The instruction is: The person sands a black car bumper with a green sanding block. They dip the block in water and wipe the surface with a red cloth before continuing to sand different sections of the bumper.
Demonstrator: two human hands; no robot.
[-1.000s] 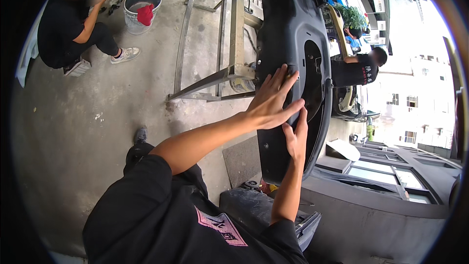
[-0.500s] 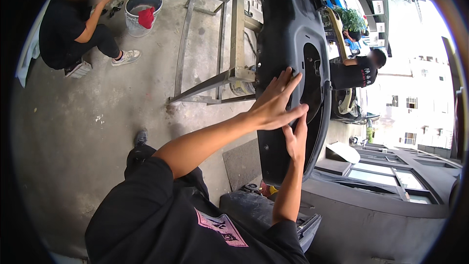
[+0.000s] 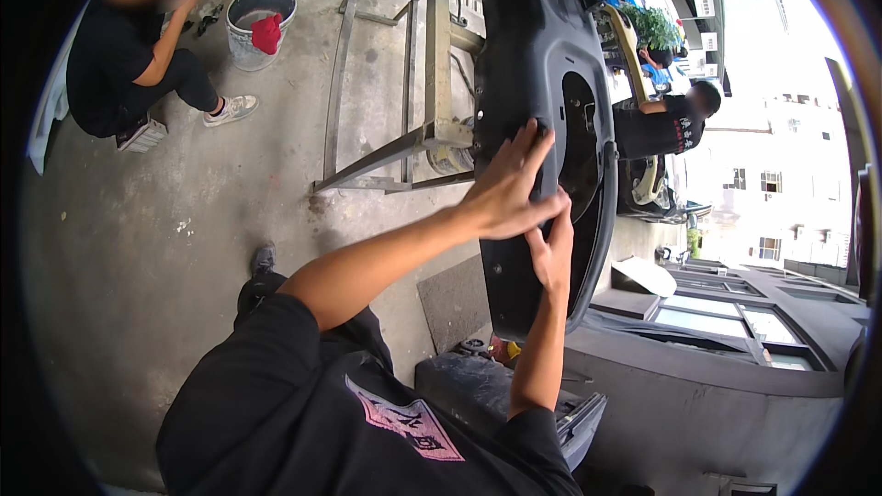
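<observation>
A large dark car body panel (image 3: 519,92), with a long recessed opening along its right side, stands in front of me. Stretched across its surface, my left hand (image 3: 510,188) has its fingers extended and pointing up along the panel beside the opening. Just below it is my right hand (image 3: 553,253), fingers reaching up so that they meet the left thumb near the opening's edge. Its fingers look straight, though the tips are partly covered. I make out no tool or loose part in either hand.
A metal frame stand (image 3: 436,73) is left of the panel. Farther left, a seated person (image 3: 138,64) is near a bucket (image 3: 241,50) with a red cloth (image 3: 266,34). Another person (image 3: 666,124) works beyond the panel. A dark bulky object (image 3: 469,377) sits below it.
The whole view has shifted slightly, so the panel and surroundings appear a little farther left. Both hands stay against the panel in nearly the same pose.
</observation>
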